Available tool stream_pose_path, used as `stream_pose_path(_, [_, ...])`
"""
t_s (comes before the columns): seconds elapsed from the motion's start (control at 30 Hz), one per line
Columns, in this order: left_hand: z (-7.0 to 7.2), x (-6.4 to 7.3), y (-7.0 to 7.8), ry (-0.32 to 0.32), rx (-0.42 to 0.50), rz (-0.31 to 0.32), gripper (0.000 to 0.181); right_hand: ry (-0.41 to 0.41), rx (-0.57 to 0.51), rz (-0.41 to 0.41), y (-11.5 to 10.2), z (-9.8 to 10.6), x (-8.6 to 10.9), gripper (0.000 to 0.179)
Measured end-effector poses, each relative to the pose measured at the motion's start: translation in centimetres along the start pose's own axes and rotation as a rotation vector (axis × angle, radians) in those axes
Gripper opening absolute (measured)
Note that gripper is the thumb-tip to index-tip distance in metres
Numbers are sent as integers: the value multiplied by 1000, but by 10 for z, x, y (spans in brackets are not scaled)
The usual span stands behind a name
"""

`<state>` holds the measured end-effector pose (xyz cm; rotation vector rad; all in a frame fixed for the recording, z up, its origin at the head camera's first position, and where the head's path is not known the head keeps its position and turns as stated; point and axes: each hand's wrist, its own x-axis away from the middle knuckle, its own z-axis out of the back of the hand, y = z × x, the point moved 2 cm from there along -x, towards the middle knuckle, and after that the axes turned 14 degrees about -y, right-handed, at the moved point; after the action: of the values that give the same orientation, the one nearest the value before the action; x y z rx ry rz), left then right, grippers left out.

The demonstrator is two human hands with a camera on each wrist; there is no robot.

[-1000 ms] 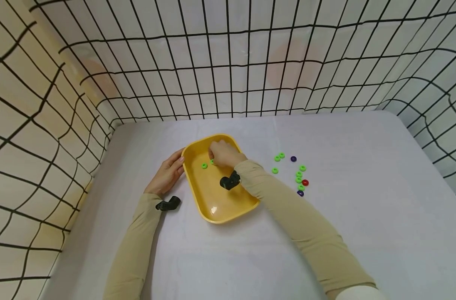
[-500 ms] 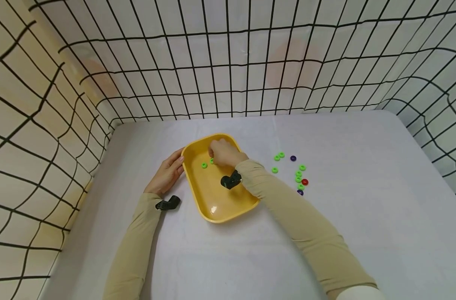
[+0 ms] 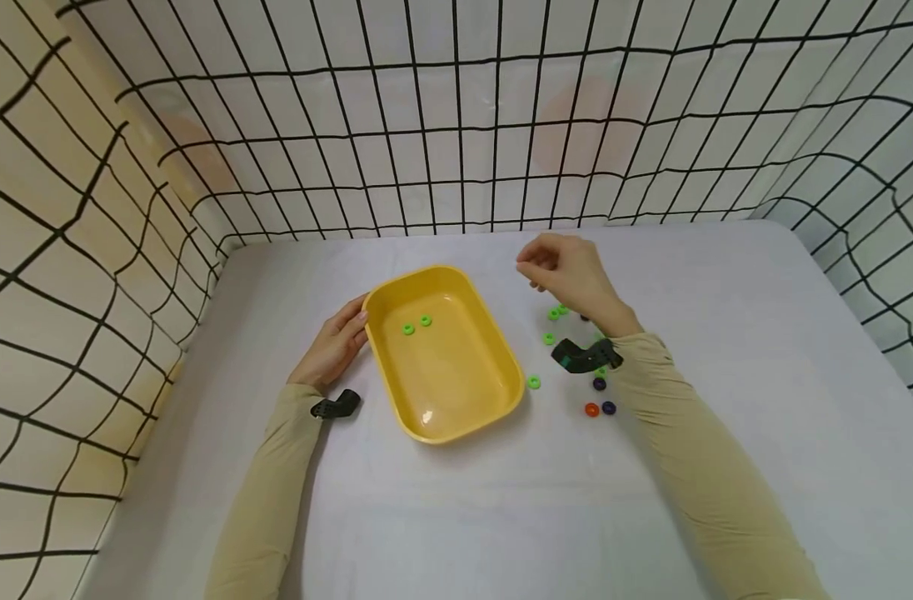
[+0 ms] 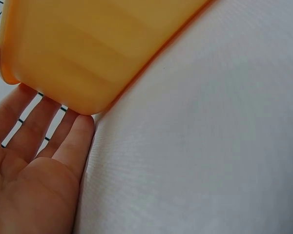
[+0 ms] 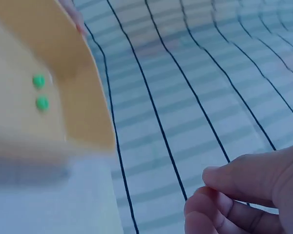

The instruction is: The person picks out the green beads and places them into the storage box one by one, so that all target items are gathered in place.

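Note:
A yellow tray [image 3: 456, 387] lies slanted on the white table. Two green ring beads [image 3: 417, 325] sit inside it, towards the far end. My left hand [image 3: 335, 350] holds the tray's far left corner. In the left wrist view its fingers [image 4: 31, 129] lie along the tray's outer wall, with the thumb at the rim. To the right of the tray, my right hand [image 3: 572, 271] is raised above the table behind the loose beads. Its fingers are loosely curled, thumb close to the index fingertip in the right wrist view, and nothing shows between them.
Several green beads [image 3: 554, 314] lie right of the tray, some partly hidden under my right arm. Another green bead [image 3: 534, 382] lies beside the tray wall. An orange-red bead [image 3: 591, 410] and a purple bead [image 3: 609, 407] are nearer me. Black netting [image 3: 456, 133] encloses the table.
My right hand has left the tray, moving up and to the right. It uncovers both green beads inside and several beads near the tray's right side. My left hand stays put.

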<state>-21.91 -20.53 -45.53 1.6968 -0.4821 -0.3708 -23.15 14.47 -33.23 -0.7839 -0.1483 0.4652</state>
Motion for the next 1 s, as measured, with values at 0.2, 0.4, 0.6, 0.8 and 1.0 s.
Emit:
stream_pose_path(0.2, [0,2,-1,-4,-25,20,58,34,-60,-91,40,2,40,18])
stream_pose_path(0.4, [-2,0,1,6,-18,35,59,47,-4,-136,70,-3,62,14])
stream_pose_path(0.6, [0,1,1,5,-35,35,56,71,-50,-188,108,-4,71,21])
stream_pose_path(0.8, [0,1,0,17,-48,38,59,52,-127,-207,130,0,77,27])
stream_pose_path(1.0, [-1,1,1,6,-34,37,58,-10,-101,-232,149,6,84,29])
